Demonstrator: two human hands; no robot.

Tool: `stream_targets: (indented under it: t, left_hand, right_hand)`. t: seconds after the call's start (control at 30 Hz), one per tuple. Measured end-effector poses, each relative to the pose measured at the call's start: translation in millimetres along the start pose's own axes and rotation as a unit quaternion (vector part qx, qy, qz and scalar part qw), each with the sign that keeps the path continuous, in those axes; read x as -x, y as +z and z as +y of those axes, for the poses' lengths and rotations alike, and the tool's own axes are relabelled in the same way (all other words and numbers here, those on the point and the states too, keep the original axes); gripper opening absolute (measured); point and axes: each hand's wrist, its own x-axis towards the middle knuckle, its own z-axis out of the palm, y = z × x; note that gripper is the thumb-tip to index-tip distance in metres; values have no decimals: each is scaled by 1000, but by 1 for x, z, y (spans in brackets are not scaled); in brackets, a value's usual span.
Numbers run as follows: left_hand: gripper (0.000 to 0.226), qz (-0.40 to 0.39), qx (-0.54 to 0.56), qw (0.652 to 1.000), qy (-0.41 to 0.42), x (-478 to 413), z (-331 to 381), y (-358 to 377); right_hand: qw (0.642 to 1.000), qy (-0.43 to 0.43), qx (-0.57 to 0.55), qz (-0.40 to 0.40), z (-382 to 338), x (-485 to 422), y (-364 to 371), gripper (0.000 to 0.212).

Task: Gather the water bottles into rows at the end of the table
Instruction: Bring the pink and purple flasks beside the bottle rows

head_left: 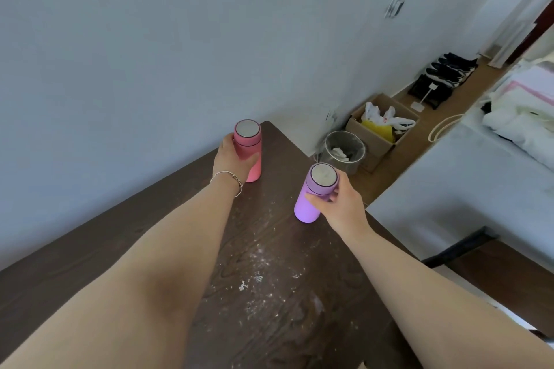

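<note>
Currently both hands are gripping bottles at the far end of the table (pixel 299 293), near the centre of the frame. The left hand (pixel 232 156) is wrapping around the pink bottle (pixel 250 153), standing upright by the far corner; the right hand (pixel 338 201) is clasping the purple bottle (pixel 311 195), well apart, lower right. Placement seems underway; next, the purple one probably needs sliding closer to form a row.

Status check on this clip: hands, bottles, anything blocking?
Left hand gripping pink bottle at far table end. Right hand gripping purple bottle. Both upright. Nothing between them.
</note>
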Motion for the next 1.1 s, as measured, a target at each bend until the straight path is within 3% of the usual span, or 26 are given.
stream_targets:
  t: [0.33, 0.57, 1.1]
  left_hand:
    - [60, 19, 4, 1000, 21, 19, -6, -6]
    - [61, 30, 16, 999, 24, 60, -3, -23]
    - [68, 113, 41, 993, -14, 255, 6, -47]
  right_hand:
    - [1000, 9, 24, 5, -4, -1, -2, 74]
    - [1000, 5, -20, 7, -22, 11, -10, 74]
    - [995, -30, -46, -79, -16, 108, -72, 61]
